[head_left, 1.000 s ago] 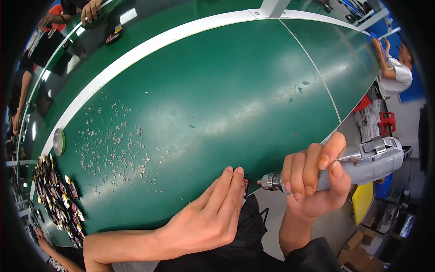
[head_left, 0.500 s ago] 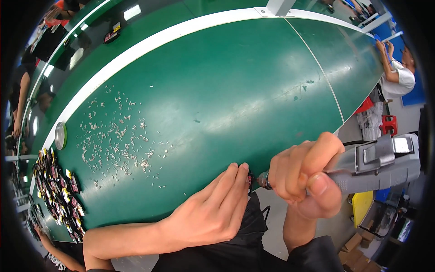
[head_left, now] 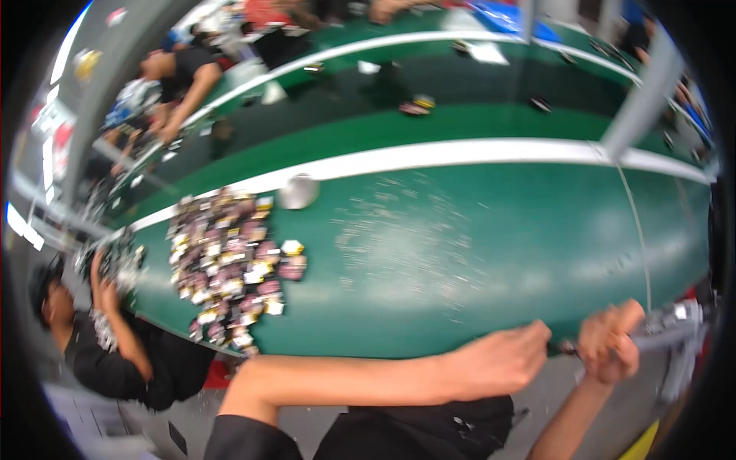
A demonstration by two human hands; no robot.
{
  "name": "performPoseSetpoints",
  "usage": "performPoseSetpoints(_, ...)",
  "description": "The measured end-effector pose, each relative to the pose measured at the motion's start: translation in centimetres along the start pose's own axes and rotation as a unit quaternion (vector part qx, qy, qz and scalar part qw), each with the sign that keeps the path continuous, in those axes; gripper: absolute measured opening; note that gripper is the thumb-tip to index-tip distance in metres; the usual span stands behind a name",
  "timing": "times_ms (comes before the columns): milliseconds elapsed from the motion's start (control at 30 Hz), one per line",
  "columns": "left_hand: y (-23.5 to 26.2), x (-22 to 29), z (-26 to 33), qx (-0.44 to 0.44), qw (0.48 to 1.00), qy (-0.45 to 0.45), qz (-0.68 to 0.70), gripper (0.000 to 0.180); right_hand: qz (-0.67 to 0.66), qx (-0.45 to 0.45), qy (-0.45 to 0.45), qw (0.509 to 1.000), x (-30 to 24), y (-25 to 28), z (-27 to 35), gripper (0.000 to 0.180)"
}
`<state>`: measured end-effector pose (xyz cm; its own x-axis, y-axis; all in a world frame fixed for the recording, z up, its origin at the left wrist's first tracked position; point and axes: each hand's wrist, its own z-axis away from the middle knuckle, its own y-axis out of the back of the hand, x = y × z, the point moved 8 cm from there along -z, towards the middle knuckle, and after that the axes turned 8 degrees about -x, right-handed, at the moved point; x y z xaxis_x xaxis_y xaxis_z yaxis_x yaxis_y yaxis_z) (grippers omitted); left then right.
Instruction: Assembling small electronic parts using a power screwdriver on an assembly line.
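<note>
Right hand (head_left: 609,343) at the worktop's (head_left: 491,253) near edge, lower right of the view, fingers curled into a fist around the front of a grey power tool (head_left: 675,322); grip closed on the tool, knuckles up, thumb side toward the left. Tool body running off to the right rim, its nose pointing left toward the other hand, tip hidden and blurred. Right forearm rising steeply from the lower edge.

Left hand (head_left: 498,359) just left of the right one, near it but not clearly touching, fingers bent downward over the worktop's edge, back of the hand up. Whether anything sits in that grip, cannot tell: blurred and turned away. Left forearm stretched nearly level across the bottom of the view, elbow bent far to the left.

Green worktop with a white stripe along its far side. Pale chips (head_left: 399,238) scattered mid-surface. Heap of small dark and coloured pieces (head_left: 230,261) at the left end, a round grey disc (head_left: 297,192) just beyond it. Another person (head_left: 115,345) in dark clothing at the lower left, hands raised. More people (head_left: 176,84) at a second green worktop beyond. Whole view motion-blurred.
</note>
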<state>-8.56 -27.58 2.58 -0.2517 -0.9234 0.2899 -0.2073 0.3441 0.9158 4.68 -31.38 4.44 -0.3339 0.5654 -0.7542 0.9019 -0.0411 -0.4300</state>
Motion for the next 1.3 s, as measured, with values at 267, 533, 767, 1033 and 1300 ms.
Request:
performPoseSetpoints(267,11.9,-6.7,16.4,0.141,0.93,0.333,-0.066,0.038,-0.108,0.07,0.038,0.991,2.2,-0.5,1.6,0.017)
performPoseSetpoints(533,18.3,-11.4,31.0,-0.01,0.736,0.561,-0.379,0.047,-0.182,0.131,-0.018,0.974,6.7,-1.7,1.3,0.012)
performPoseSetpoints(767,14.2,-11.3,20.3,0.095,0.88,0.422,-0.199,0.031,-0.199,0.194,-0.022,0.96,6.8,-0.7,2.4,0.009)
performPoseSetpoints(1033,12.0,-16.8,18.8,0.061,0.883,0.424,-0.19,0.013,-0.207,0.192,-0.023,0.959,6.6,-0.5,3.0,0.009)
performPoseSetpoints(1300,11.7,-17.6,18.5,0.035,0.892,0.395,-0.216,0.02,-0.231,0.189,-0.02,0.954,6.7,-0.4,2.8,0.01)
